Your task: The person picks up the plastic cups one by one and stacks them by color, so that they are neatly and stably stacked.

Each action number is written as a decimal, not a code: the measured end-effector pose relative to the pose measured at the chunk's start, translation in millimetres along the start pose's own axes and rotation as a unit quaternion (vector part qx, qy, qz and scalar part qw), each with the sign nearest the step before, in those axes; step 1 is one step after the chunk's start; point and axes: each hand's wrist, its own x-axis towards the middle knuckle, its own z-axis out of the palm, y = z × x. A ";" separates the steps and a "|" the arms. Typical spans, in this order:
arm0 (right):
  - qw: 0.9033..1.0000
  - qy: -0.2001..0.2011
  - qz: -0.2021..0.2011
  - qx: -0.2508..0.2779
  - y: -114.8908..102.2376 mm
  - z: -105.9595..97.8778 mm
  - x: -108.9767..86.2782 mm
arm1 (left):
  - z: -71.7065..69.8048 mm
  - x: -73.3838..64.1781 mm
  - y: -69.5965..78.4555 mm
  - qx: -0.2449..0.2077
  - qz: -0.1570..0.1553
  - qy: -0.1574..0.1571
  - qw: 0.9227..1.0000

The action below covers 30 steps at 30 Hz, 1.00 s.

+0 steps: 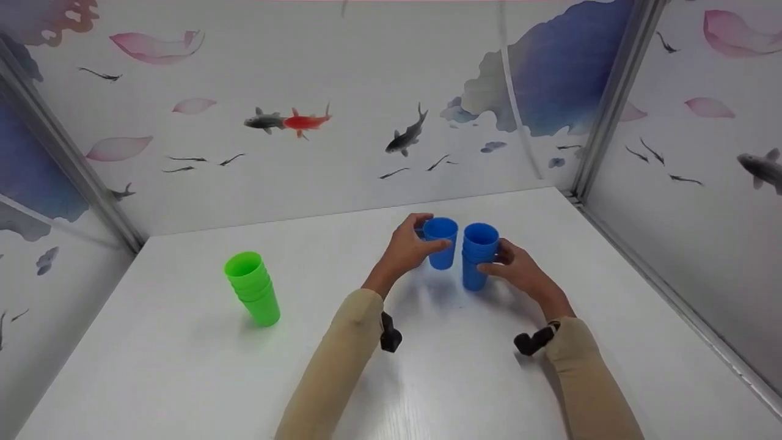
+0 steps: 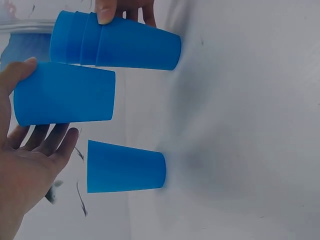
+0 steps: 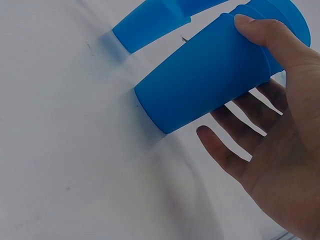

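Note:
My left hand (image 1: 410, 245) grips a blue cup (image 1: 441, 252) between thumb and fingers. In the left wrist view this cup (image 2: 67, 94) is upright and raised off the table. Another blue cup (image 2: 125, 167) stands on the table past it; the left hand mostly hides it in the head view. To the right is a nested stack of blue cups (image 1: 480, 256), its base at the tabletop. The right hand (image 1: 519, 269) holds this stack (image 3: 210, 75) from the right, thumb on the near side near the rims and fingers behind.
A nested stack of green cups (image 1: 259, 296) stands on the left part of the white table (image 1: 183, 366). Panels printed with fish and petals (image 1: 366, 183) enclose the back and sides. Each wrist carries a small black camera (image 1: 391, 333).

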 end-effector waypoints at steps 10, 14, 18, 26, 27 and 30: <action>1.000 0.000 0.000 0.004 -1.9 -0.2 -0.9 | -7.2 5.7 32.7 -0.006 0.027 0.000 1.000; 1.000 0.000 -0.002 0.003 -2.3 0.4 -0.3 | -8.4 7.6 49.6 0.000 0.045 0.004 0.999; 1.000 0.004 0.015 -0.001 -2.7 0.2 0.6 | -5.6 7.9 64.9 0.007 0.058 0.007 0.998; 1.000 0.004 0.029 -0.011 -2.1 -0.7 -0.9 | 8.5 7.3 74.1 0.018 0.066 -0.004 0.998; 1.000 0.003 0.026 -0.011 -1.9 -0.7 -0.8 | 10.1 7.6 73.3 0.017 0.065 -0.005 0.998; 1.000 0.001 0.021 -0.010 -1.6 -0.9 0.0 | 13.8 8.5 71.0 0.011 0.059 -0.002 0.998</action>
